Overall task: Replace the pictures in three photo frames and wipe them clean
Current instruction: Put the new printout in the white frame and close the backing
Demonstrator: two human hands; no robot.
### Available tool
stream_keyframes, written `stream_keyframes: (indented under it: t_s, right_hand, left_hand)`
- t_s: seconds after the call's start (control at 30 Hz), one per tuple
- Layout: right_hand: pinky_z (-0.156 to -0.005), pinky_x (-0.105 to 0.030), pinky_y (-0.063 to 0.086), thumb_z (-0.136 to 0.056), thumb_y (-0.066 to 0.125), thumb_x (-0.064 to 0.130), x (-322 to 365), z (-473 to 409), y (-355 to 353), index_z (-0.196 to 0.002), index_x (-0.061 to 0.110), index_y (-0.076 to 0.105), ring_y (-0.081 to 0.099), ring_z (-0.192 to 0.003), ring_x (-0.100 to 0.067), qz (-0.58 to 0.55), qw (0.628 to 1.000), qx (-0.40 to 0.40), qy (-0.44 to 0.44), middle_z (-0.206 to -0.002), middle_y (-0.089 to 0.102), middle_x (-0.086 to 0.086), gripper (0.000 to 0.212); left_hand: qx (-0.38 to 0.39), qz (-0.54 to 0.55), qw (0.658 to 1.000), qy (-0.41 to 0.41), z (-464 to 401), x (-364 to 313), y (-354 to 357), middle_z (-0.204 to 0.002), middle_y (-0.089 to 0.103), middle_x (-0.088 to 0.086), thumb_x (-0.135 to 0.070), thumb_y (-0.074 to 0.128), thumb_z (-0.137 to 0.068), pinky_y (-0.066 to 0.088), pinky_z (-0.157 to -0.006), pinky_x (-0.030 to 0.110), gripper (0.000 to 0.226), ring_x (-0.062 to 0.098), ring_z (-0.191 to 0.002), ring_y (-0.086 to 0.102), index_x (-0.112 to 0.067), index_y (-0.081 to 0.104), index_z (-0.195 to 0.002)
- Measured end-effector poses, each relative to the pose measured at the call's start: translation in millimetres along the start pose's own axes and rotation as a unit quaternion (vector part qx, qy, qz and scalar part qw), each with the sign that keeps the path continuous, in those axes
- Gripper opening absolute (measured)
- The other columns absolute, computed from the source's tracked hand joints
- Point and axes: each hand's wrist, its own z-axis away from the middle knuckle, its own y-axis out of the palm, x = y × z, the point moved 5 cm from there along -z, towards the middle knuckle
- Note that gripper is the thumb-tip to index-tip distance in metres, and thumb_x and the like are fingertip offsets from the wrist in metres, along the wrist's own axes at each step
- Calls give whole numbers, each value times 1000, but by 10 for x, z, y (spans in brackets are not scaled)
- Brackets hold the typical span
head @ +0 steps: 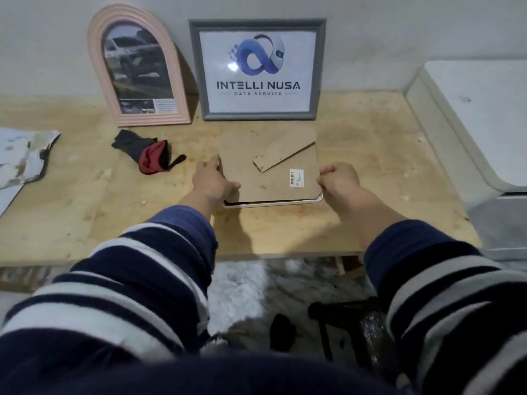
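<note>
While the person leans over the plywood worktop [370,172], both striped sleeves reach forward to a white photo frame [273,203] lying face down near the front middle of the bench. Its brown fibreboard backing [271,169] faces up, with a folded easel stand [285,156] lying diagonally across it and a small barcode sticker [296,178] near the right edge. The left hand [212,181] holds the left edge, thumb lying on the board and fingers tucked along the side. The right hand [339,179] grips the right edge with curled fingers. A dark gap shows between board and frame along the near edge, so the backing appears not fully seated; whether it is being lifted out or pressed in cannot be told.

Judging by this, the third frame's backing is the step in hand. Next, the board needs either an even lift clear or a square press down into the frame, keeping both edges level so it does not jam.

Farther back on the left lies a crumpled black and red cloth [148,155], probably for wiping, and beyond it at the bench's left edge some loose printed sheets [20,155]. Against the wall stand an arched pink frame [182,81] holding a car photograph and a grey rectangular frame [320,67] showing a blue logo print.
</note>
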Motion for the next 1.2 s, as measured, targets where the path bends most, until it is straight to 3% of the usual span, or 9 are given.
stream_keyframes:
  t_s: [0.1,0.2,0.4,0.53,0.7,0.97,1.07,1.13,1.2]
  right_hand:
    - [-88,-35,54,-80,65,1,107,115,11,-95,15,63,66,-95,-24,46,999,1,-12,-102,68,-6,20]
    - [-76,-30,52,-78,70,-1,125,169,90,-105,14,57,64,-90,-22,83,996,26,-25,-101,64,-4,34]
    - [-78,-31,53,-71,72,-3,115,196,153,-113,9,55,63,-97,-23,156,986,15,-61,-116,61,-8,47]
    - [-74,-24,41,-75,72,1,94,218,150,-119,6,54,53,-93,-18,189,979,16,-75,-113,54,-6,48]
    - [-81,-23,40,-76,74,4,67,193,149,-127,5,52,56,-112,-24,191,978,12,-83,-126,54,-10,56]
    - [-100,-32,44,-78,76,11,81,180,163,-134,5,49,52,-120,-24,244,965,23,-96,-132,51,-11,62]
    - [-88,-29,46,-81,74,12,82,188,176,-120,7,61,58,-103,-22,263,960,29,-92,-108,61,-8,42]
    - [-72,-26,41,-83,71,12,72,191,178,-80,14,60,53,-83,-23,289,952,31,-92,-76,51,-1,11]
    - [-70,-28,41,-86,68,17,89,211,188,-73,15,54,53,-84,-27,321,941,44,-99,-82,49,-5,20]
  left_hand:
    - [23,1,1000,-4,16,59,35,-146,29,11,-20,78,-78,31,-110,40,87,33,-131,37,-21,28,-149]
    - [22,-9,1000,-5,7,91,52,-144,29,10,-19,79,-77,33,-110,40,85,34,-130,38,-22,30,-147]
    - [29,-11,1000,-3,10,77,74,-143,29,11,-16,74,-82,33,-109,37,72,33,-126,42,-16,35,-142]
    - [32,-38,999,10,17,46,87,-144,30,11,-17,72,-84,32,-108,35,63,32,-127,41,-6,39,-137]
    - [29,-44,998,18,18,40,92,-140,33,10,-16,73,-83,34,-108,37,62,32,-124,43,-6,41,-136]
    - [34,-102,994,7,-18,5,93,-140,33,10,-22,77,-79,37,-107,41,70,33,-124,44,-6,40,-136]
    - [44,-162,986,-5,-28,-24,81,-139,34,10,-27,78,-78,39,-104,42,73,33,-124,42,-7,39,-138]
    - [55,-187,981,-11,-29,-37,83,-138,35,11,-29,77,-79,38,-103,42,71,34,-124,41,-7,40,-137]
    - [64,-199,978,-14,-36,-41,91,-136,36,12,-29,76,-79,38,-103,41,69,34,-122,42,-7,42,-135]
